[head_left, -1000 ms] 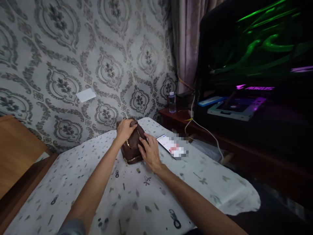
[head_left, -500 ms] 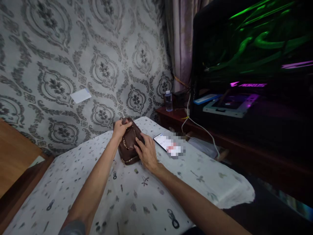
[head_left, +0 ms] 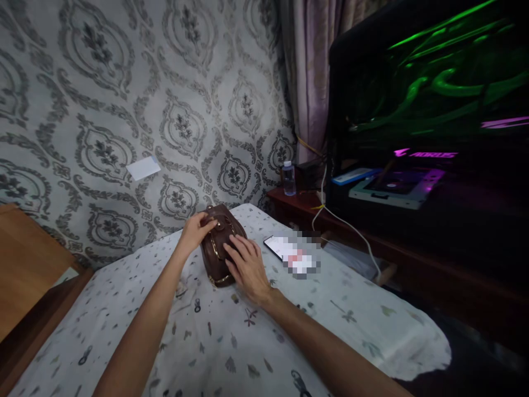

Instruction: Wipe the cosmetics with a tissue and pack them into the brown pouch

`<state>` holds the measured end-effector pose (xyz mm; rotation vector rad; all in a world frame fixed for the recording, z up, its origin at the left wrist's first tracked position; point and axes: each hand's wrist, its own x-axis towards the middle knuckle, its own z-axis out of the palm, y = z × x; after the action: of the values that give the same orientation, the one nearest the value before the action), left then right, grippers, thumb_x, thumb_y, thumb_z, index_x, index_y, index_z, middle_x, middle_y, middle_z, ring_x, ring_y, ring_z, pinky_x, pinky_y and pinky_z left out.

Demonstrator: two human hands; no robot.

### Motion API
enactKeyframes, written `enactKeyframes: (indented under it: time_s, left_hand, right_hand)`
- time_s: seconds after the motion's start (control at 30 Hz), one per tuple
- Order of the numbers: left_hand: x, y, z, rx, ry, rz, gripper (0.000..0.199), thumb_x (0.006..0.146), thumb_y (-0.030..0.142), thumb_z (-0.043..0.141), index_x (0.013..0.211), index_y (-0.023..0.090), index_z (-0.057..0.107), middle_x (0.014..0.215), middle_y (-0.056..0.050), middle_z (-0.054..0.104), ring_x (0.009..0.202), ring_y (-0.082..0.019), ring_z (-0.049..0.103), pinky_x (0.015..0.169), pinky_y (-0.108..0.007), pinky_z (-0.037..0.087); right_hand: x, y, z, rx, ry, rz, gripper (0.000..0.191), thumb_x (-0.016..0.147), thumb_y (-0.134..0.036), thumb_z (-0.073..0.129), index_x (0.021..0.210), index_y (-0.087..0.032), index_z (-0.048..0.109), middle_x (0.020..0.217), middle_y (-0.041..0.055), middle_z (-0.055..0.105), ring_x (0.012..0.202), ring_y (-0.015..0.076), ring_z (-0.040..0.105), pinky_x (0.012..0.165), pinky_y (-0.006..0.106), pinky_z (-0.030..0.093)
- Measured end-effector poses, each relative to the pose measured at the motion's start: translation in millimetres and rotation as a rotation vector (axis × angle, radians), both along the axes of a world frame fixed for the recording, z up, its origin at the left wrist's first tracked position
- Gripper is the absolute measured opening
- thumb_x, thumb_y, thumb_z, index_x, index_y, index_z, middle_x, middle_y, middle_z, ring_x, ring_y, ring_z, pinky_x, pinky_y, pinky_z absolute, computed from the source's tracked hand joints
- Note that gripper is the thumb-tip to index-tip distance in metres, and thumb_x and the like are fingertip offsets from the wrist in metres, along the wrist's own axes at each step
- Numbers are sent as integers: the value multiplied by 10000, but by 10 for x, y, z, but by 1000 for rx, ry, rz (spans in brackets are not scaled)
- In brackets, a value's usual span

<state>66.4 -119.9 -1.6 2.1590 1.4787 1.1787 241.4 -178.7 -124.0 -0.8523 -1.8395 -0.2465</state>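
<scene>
A small brown leather bag (head_left: 215,255) with gold zippers lies on a white patterned cloth (head_left: 215,342). At the bag's upper left, my left hand (head_left: 194,232) has thumb and fingers pinched near a round snap on a strap; what exactly they hold is too small to make out. My right hand (head_left: 248,267) rests on the bag's right side with its fingers spread. To the right of the bag lies a phone (head_left: 279,246) with a lit screen, partly blurred out.
A clear bottle (head_left: 289,179) and a white cable (head_left: 351,223) are on the dark red wooden furniture at the right. Behind it stands a large dark screen (head_left: 413,105) with green light. White paper (head_left: 143,168) is on the wallpapered wall.
My left hand has shifted left and down on the bag, uncovering the strap's round snap. My right hand's fingers lie further over the bag. The view has shifted slightly.
</scene>
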Motion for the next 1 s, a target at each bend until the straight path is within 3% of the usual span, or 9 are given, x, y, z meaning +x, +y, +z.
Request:
enactKeyframes:
  time_s: [0.2,0.47,0.7,1.0]
  left_hand:
    - [-167,-147,-8,14,164,112,331,776,405,581,554,184,471,532,49,430,580,-117,407,588,-249,294]
    - [-121,-166,-39,-5,62,143,278,757,336,591,551,186,479,554,45,426,576,-121,402,577,-257,292]
    - [0,-427,-60,201,192,113,254,804,233,614,576,181,514,696,13,478,653,-137,465,621,-276,332]
    - [111,-734,-330,390,254,184,177,896,219,564,735,199,637,793,-29,596,819,-189,555,750,-308,429]
  right_hand:
    - [-77,7,-39,-2,-65,-10,340,985,-190,474,1292,-234,613,1350,100,630,1304,243,496,1089,479,344]
    - [-79,49,-64,-22,-91,-22,349,981,-180,500,1293,-268,631,1380,90,611,1307,231,482,1094,446,309]
    - [-69,46,-56,-21,-130,-31,370,979,-156,488,1310,-259,617,1393,99,599,1321,237,459,1090,440,288]
    - [-37,35,-24,-56,-178,-22,401,961,-137,513,1334,-257,598,1407,104,581,1350,239,416,1103,440,268]
